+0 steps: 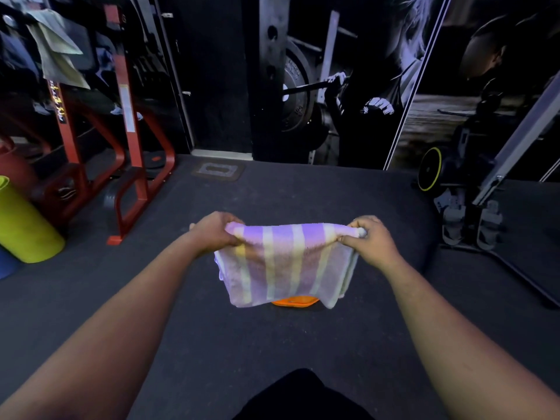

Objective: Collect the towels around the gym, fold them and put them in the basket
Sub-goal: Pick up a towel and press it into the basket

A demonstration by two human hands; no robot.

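Towel (286,263), striped in pale purple and cream terry, hangs doubled over at the centre of the view, stretched taut along its top edge between two bare hands above dark, speckled rubber flooring (212,338). Both forearms reach straight forward from the lower corners. The left hand (213,233), at 9 o'clock of the cloth, has its fingers clenched around one top corner, knuckles up; the right hand (371,237), at 3 o'clock, pinches the other corner, with a bunched roll of fabric showing between thumb and fingers. The cloth's nap looks soft and looped, its lower edges hanging uneven and layered. Just beneath the hem, at 6 o'clock, a flat orange object (295,301) with rounded corners peeks out; the cloth hides most of it. At 9 o'clock of the scene stands a red steel rack (133,140) of square tubing, with a lime-green cylindrical roll (25,225) beside it. At 3 o'clock sits a grey machine frame with a yellow-rimmed black wheel (429,172).
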